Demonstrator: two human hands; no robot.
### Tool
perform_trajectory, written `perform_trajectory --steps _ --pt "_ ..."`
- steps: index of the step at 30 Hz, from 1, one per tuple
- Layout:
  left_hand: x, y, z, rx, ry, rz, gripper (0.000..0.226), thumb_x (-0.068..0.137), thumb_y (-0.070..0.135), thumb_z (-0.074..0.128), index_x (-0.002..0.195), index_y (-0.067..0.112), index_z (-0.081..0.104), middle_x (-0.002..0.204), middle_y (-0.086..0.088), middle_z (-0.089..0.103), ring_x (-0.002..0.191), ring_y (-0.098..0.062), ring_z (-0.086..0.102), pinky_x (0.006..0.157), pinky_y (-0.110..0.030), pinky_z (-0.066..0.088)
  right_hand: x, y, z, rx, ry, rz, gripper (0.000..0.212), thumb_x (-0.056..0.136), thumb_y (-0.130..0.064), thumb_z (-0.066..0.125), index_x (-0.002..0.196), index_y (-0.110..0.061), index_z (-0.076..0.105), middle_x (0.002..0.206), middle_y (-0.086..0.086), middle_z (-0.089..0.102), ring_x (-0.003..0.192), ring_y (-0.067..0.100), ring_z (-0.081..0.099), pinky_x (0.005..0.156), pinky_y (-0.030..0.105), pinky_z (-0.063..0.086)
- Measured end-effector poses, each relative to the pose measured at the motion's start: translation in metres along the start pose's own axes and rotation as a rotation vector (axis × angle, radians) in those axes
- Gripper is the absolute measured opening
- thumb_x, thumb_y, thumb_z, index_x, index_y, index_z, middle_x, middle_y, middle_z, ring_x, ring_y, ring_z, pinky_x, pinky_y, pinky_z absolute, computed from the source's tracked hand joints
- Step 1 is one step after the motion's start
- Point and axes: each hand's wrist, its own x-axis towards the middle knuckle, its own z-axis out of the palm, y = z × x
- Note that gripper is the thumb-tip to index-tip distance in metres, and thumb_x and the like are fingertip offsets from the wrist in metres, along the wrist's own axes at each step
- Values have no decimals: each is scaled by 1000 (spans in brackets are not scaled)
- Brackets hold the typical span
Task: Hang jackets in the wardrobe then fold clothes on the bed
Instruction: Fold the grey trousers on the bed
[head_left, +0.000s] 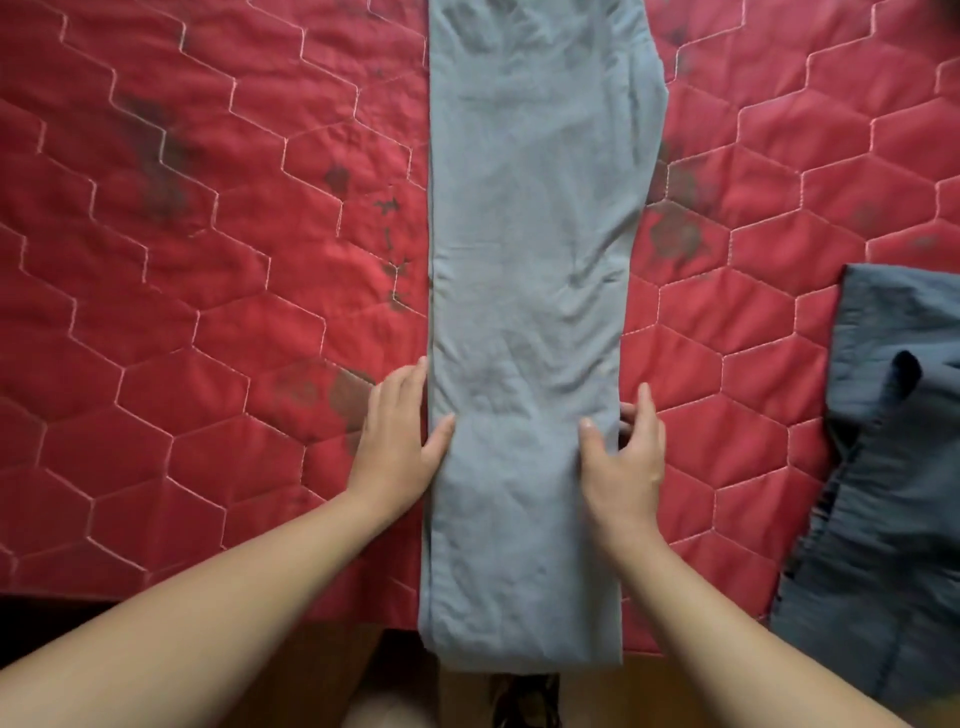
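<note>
- left hand (400, 426) lies flat, fingers straight beside the left edge of the grey trousers (530, 260), thumb on the cloth
- the grey trousers lie on the bed (208, 208), long axis running straight away; both hands equally near
- right hand (623, 447) pinches the right edge, fingers curled

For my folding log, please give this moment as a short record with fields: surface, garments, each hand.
surface: red quilted bedspread
main garment: grey trousers, folded lengthwise, near end hanging over the bed edge
left hand: straight fingers along left edge, thumb on top
right hand: thumb on top, fingers curled at right edge
other: dark blue garment, right side
</note>
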Motion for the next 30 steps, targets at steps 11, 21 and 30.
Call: perform_trajectory --steps 11,21,30 --pt "-89 44 1 -695 -83 -509 23 96 16 65 116 23 55 107 -1 64 94 -14 66 76 -31 58 -61 16 -63 122 -503 266 27 90 -10 70 110 -23 56 107 9 72 99 29 71 85 48 59" --pt "-126 25 -4 -800 -495 -546 15 92 13 71 106 9 75 99 -2 79 93 -19 76 76 -26 60 -96 43 -76 72 -723 116 55 95 -15 67 140 -39 45 131 -17 63 118 1 62 102 31 50" --pt "-163 0 -9 -695 -766 -534 23 96 22 68 110 6 75 108 -8 77 103 -27 72 92 -40 56 -124 65 -82 180 -732 549 29 96 -27 68 120 -10 72 110 7 77 98 25 76 87 37 58"
